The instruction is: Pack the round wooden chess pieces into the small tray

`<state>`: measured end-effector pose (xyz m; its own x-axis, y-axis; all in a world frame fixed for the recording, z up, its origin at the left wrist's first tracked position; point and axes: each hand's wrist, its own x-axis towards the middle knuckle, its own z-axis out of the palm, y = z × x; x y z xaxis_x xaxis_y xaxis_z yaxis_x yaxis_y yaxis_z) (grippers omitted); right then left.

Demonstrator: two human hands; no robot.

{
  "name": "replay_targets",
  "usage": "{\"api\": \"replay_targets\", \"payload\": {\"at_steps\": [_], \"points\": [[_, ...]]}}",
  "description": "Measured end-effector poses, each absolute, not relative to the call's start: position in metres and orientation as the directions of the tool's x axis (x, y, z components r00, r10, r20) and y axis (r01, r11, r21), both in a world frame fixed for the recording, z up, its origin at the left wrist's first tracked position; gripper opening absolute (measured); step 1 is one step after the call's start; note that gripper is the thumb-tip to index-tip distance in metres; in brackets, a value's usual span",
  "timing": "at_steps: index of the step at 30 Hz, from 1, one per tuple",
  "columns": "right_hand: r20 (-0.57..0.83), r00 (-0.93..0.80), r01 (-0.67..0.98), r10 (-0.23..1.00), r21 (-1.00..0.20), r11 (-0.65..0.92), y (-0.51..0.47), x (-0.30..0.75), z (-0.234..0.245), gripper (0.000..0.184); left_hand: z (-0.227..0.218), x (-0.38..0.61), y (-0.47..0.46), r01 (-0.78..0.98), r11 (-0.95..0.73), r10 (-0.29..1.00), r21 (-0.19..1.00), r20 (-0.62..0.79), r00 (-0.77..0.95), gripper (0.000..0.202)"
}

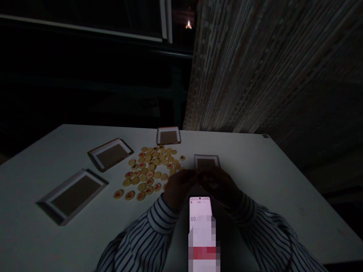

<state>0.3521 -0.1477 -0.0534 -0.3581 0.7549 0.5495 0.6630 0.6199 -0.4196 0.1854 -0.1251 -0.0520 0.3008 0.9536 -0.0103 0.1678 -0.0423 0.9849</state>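
Observation:
My left hand [179, 186] and my right hand [222, 186] meet at the fingertips above the table, just beyond a lit phone [200, 209]. Both have bent, closed fingers; a small pale spot shows where they meet, too dark to name. Left of my left hand lies a loose spread of round wooden Chinese chess pieces [149, 174], some with red or black characters up, others blank. A shallow open box [206, 156] is partly hidden behind my right hand. One piece [182, 158] lies apart between that box and the spread.
On the white table [269, 196] stand three more shallow open boxes: one at the near left [64, 219], one farther left [124, 142] and one at the back [168, 143]. A string curtain [227, 68] hangs behind the table's far edge. The room is dim.

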Motion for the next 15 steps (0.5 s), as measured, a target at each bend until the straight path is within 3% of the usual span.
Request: {"api": "replay_targets", "payload": {"at_steps": [15], "points": [[0.559, -0.425, 0.619, 0.712, -0.395, 0.679, -0.137, 0.379, -0.057, 0.026, -0.064, 0.208, -0.116, 0.137, -0.040, 0.934, 0.990, -0.012, 0.357, 0.025]]}}
